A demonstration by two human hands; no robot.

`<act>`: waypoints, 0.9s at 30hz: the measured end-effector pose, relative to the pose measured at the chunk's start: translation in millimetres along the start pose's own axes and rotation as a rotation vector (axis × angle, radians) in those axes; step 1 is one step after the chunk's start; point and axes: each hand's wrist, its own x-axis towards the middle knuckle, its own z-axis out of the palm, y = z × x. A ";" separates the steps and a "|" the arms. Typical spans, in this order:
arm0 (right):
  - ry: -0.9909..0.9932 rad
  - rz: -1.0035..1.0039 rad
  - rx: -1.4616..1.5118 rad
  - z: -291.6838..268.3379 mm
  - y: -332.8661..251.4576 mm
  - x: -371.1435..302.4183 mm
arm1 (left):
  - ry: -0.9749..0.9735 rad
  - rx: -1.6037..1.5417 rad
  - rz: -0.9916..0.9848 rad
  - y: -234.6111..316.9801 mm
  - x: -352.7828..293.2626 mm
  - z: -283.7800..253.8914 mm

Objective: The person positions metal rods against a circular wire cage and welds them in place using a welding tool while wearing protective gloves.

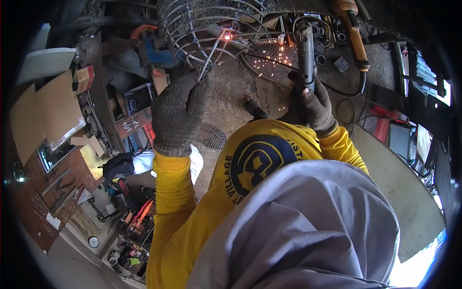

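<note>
A rounded cage of metal rings and bars (pixel 190 33) stands at the top middle. My left hand (pixel 178 115), in a dark knitted glove, is closed on the lower end of a thin metal rod (pixel 210 60), which slants up to the cage. Also gloved, my right hand (pixel 317 105) grips a grey welding electrode holder (pixel 304 50). From its top a thin electrode (pixel 269 33) runs left to a glowing orange spot (pixel 227 37) at the rod's upper end. Sparks (pixel 276 61) scatter below and right of that spot.
An orange angle grinder (pixel 353 36) with a black cable lies at upper right. On the left are cardboard sheets (pixel 48 108), a small red box (pixel 84 79) and shelving with assorted tools. A large pale board (pixel 399 188) leans at right. A shod foot (pixel 255 108) shows on the floor.
</note>
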 end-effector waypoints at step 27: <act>-0.096 -0.063 -0.141 3.8 -6.7 6.3 | -0.099 -0.080 -0.175 -5.0 -7.6 0.2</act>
